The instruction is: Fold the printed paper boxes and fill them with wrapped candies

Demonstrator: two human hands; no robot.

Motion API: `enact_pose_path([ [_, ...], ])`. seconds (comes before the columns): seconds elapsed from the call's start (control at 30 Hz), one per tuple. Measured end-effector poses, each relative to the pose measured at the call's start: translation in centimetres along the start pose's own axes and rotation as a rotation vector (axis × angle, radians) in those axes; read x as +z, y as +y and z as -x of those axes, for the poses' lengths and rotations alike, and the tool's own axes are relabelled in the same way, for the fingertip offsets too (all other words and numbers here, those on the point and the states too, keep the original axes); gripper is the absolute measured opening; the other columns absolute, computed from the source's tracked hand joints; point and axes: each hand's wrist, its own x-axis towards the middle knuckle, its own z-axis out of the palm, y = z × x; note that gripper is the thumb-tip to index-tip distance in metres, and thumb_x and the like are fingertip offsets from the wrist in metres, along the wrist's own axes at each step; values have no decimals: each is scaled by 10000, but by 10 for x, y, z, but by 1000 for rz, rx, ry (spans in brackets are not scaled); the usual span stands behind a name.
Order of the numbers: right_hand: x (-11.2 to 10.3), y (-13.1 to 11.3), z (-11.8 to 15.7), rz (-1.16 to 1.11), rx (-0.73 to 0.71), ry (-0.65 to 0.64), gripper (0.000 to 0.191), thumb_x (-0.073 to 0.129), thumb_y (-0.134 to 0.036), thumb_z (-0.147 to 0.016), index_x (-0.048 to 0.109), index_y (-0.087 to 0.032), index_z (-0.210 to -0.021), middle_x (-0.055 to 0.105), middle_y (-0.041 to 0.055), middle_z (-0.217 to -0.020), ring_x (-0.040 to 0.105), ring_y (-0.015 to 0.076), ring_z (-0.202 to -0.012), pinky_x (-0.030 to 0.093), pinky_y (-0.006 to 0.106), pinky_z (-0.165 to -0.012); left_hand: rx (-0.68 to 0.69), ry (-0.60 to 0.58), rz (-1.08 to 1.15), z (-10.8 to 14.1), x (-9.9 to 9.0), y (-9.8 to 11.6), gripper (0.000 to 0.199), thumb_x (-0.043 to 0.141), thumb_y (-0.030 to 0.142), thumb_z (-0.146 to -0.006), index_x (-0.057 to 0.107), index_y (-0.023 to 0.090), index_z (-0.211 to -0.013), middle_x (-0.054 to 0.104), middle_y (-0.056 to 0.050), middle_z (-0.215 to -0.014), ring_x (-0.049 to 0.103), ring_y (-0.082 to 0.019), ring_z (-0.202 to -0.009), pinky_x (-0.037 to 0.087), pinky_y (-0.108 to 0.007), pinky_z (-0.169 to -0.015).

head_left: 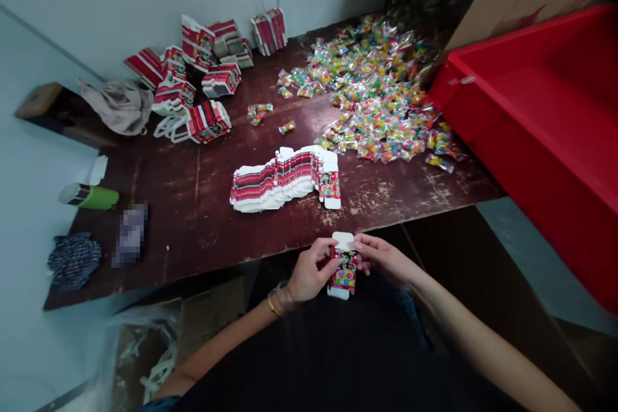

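Observation:
A small red printed box [344,271] with white end flaps is held upright before my body, just off the table's front edge. My left hand [311,270] grips its left side, thumb across the printed face. At the upper right, near the top flap, the fingers of my right hand [381,257] pinch the box's edge. Beyond them on the table lies an overlapping row of flat red and white boxes [277,178], with one printed box face [330,185] at its right end.
Wrapped colourful candies [381,90] are heaped on the brown table [193,225]. Bundled cartons [207,119] stand at the back left. A red tray [531,122] and cardboard box [512,0] are at right. A green cup [99,197] and cloth [74,261] lie left.

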Motion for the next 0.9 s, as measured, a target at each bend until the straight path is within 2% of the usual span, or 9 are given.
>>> enact_pose_path([
  [0.1, -5, 4, -2, -171, 203, -97, 260, 749, -281, -721, 600, -169, -902, 582, -38, -709, 515, 53, -535, 438, 151, -499, 82, -128, -80, 6, -2, 4, 248, 572, 335, -884, 665, 194, -1066, 692, -69, -957, 629, -184, -865, 454, -285, -825],
  [0.2, -1, 1, -4, -66, 266, -149, 279, 772, -233, -636, 622, -165, -861, 592, -44, -691, 489, 51, -481, 435, 164, -464, 33, -98, -1, 6, 2, 8, 224, 577, 322, -868, 707, 182, -986, 696, -69, -907, 623, -183, -841, 445, -282, -812],
  [0.33, 16, -8, 0, 371, -64, -51, 208, 701, -356, -770, 695, -158, -832, 645, 20, -805, 586, 126, -661, 499, 236, -598, -275, 8, 364, -4, 11, 4, 470, 638, 250, -750, 602, 170, -1212, 667, -20, -809, 582, -146, -727, 431, -262, -723],
  [0.4, 24, -9, 2, 571, -259, -1, 317, 566, -415, -894, 725, -164, -783, 664, 61, -898, 615, 170, -807, 502, 279, -731, -402, -41, 542, -8, 14, 0, 511, 611, 214, -712, 612, 162, -1220, 687, -40, -895, 593, -159, -801, 430, -275, -762],
  [0.47, 28, -7, 2, 679, -328, 19, 371, 510, -434, -933, 753, -185, -805, 678, 70, -928, 625, 188, -865, 492, 300, -795, -459, -118, 642, -8, 13, -5, 484, 593, 206, -691, 659, 147, -1168, 697, -67, -990, 598, -187, -885, 427, -297, -809],
  [0.6, 21, 0, -3, 724, -328, 40, 250, 602, -404, -891, 764, -230, -969, 700, 59, -941, 654, 193, -859, 514, 309, -793, -388, -234, 669, -4, 4, -11, 535, 634, 220, -699, 632, 164, -1231, 675, -87, -1135, 593, -216, -1002, 418, -327, -888],
  [0.7, 17, 7, 1, 847, -467, -53, 262, 537, -347, -938, 726, -261, -1098, 673, 66, -1030, 638, 189, -941, 511, 314, -837, -314, -294, 591, 1, -2, -15, 664, 718, 204, -704, 536, 192, -1342, 632, -99, -1239, 583, -216, -1086, 381, -344, -985],
  [0.83, 22, 9, 11, 1053, -542, -155, 338, 538, -289, -937, 622, -294, -1264, 610, 77, -1120, 590, 193, -1035, 498, 337, -900, -303, -329, 570, 0, -2, -19, 781, 721, 259, -747, 384, 198, -1448, 647, -113, -1175, 603, -210, -1047, 402, -354, -958],
  [0.9, 12, -1, 11, 1119, -551, -188, 336, 533, -271, -937, 617, -302, -1261, 600, 71, -1133, 587, 186, -1041, 502, 324, -901, -251, -324, 500, -5, -4, -15, 807, 711, 246, -746, 347, 203, -1465, 643, -92, -1126, 595, -190, -1010, 411, -326, -921],
])
